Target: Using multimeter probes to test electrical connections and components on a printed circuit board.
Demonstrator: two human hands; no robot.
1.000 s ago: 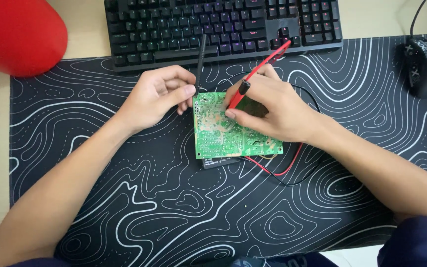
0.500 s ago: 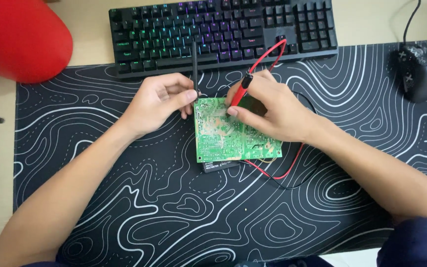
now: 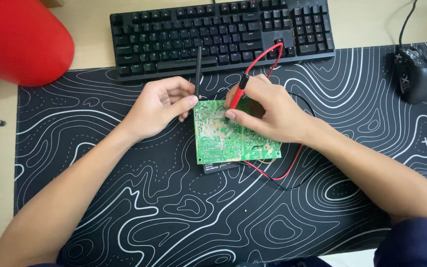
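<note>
A green circuit board (image 3: 223, 138) lies solder side up on a black device (image 3: 221, 167) in the middle of the desk mat. My left hand (image 3: 156, 106) pinches a black test probe (image 3: 198, 69) whose tip touches the board's upper left corner. My right hand (image 3: 268, 111) holds a red test probe (image 3: 238, 91) with its tip on the board's upper middle. A red lead (image 3: 277, 175) and a black lead loop out from under my right wrist.
A black desk mat with white contour lines (image 3: 174, 207) covers the table. A black keyboard (image 3: 223, 29) sits along its far edge, a black mouse (image 3: 413, 74) at the far right, a large red rounded object (image 3: 18, 39) at the far left.
The view has shifted slightly. Both hands stay on the board with their probes; the keyboard's backlight, lit half a second ago, is now dim.
</note>
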